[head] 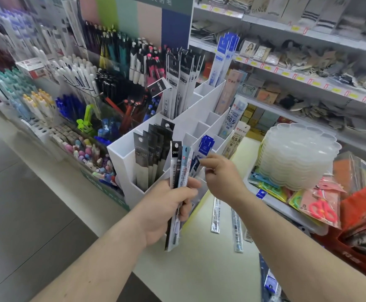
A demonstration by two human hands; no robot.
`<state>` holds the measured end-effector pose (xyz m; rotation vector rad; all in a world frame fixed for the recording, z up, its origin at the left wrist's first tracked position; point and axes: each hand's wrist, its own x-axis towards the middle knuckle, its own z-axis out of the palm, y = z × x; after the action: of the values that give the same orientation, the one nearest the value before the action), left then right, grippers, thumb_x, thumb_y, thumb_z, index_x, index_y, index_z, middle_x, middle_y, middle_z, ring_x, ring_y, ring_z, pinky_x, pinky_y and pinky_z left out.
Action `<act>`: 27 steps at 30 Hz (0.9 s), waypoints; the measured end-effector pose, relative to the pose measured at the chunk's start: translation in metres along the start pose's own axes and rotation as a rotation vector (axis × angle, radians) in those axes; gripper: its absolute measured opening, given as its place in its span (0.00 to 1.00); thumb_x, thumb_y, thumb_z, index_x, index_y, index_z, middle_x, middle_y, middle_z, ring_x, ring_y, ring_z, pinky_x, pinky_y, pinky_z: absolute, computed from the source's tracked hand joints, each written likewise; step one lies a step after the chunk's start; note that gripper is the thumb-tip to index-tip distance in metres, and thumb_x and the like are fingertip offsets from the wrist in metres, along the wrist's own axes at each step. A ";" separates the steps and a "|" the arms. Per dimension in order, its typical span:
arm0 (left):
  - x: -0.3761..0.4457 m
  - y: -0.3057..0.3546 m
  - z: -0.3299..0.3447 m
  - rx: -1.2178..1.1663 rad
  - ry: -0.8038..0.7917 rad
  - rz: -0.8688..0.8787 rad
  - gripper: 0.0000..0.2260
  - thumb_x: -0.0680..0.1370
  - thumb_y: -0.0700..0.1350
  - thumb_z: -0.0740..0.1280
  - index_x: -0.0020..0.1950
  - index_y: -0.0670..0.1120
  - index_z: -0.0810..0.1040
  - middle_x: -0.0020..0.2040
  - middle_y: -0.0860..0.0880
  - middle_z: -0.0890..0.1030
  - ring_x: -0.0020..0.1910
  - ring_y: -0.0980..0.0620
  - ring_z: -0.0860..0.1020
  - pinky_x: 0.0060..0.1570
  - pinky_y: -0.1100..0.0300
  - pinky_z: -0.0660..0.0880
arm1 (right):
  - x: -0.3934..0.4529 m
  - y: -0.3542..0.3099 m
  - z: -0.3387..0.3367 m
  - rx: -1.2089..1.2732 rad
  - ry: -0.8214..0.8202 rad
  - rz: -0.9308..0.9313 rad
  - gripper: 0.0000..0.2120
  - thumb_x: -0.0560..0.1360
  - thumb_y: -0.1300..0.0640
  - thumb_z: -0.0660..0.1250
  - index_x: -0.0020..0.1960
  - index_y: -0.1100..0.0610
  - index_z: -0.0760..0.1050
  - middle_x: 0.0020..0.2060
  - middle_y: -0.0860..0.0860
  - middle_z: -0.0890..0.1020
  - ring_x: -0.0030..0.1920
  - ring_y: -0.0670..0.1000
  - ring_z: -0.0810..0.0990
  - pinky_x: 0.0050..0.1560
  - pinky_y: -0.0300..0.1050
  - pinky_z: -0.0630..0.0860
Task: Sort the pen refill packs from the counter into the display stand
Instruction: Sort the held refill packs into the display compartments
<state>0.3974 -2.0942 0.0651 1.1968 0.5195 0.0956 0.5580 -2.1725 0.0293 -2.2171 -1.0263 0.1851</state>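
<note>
On the far left I see tiers of pens (73,83) sloping up a shop display, and just right of them the white display stand (121,162) with its divided slots. The near-left slot already holds dark refill packs (153,153); taller dark ones (182,75) stand in a farther slot.

My left hand (166,210) is out in front of the stand, palm turned inward, fingers wrapped round a fanned bundle of refill packs (181,171) held upright. My right hand (221,177) sits just right of the bundle, wrist bent, fingertips drawn together at a blue pack (204,147); whether it is actually pinching that pack or only touching it, I cannot tell.

To do this step well, I would free one pack, match its header colour to a slot, and lower it straight down so it does not catch on a divider.

Further right, more loose packs (236,227) lie flat on the pale counter (199,269), near a stack of clear plastic trays (297,153)
</note>
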 end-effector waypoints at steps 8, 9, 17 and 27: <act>0.009 0.002 0.011 -0.147 -0.266 -0.097 0.20 0.71 0.28 0.59 0.62 0.36 0.75 0.38 0.46 0.76 0.33 0.51 0.74 0.34 0.60 0.74 | -0.043 -0.045 -0.051 0.537 0.218 0.338 0.10 0.74 0.62 0.71 0.51 0.50 0.82 0.47 0.47 0.83 0.43 0.44 0.79 0.43 0.40 0.75; 0.011 0.001 0.012 -0.118 -0.284 -0.082 0.19 0.75 0.26 0.57 0.64 0.35 0.74 0.41 0.45 0.78 0.36 0.50 0.77 0.37 0.59 0.77 | -0.048 -0.050 -0.054 0.569 0.127 0.375 0.08 0.73 0.57 0.73 0.52 0.51 0.82 0.45 0.46 0.83 0.41 0.43 0.79 0.40 0.37 0.74; 0.015 0.001 0.024 -0.132 -0.371 -0.056 0.17 0.79 0.33 0.62 0.69 0.41 0.73 0.55 0.41 0.83 0.52 0.44 0.83 0.52 0.50 0.81 | -0.075 -0.050 -0.058 0.773 0.014 0.443 0.08 0.77 0.64 0.68 0.47 0.55 0.85 0.39 0.54 0.86 0.36 0.50 0.82 0.30 0.44 0.77; 0.017 0.003 0.035 -0.066 -0.279 -0.105 0.15 0.78 0.41 0.65 0.65 0.44 0.77 0.51 0.44 0.86 0.49 0.45 0.85 0.46 0.52 0.82 | -0.079 -0.040 -0.070 1.113 0.226 0.587 0.08 0.83 0.60 0.61 0.49 0.59 0.77 0.35 0.56 0.83 0.32 0.55 0.81 0.29 0.48 0.79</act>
<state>0.4280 -2.1174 0.0709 1.0948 0.3301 -0.1423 0.5067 -2.2474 0.0961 -1.3676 -0.0230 0.5816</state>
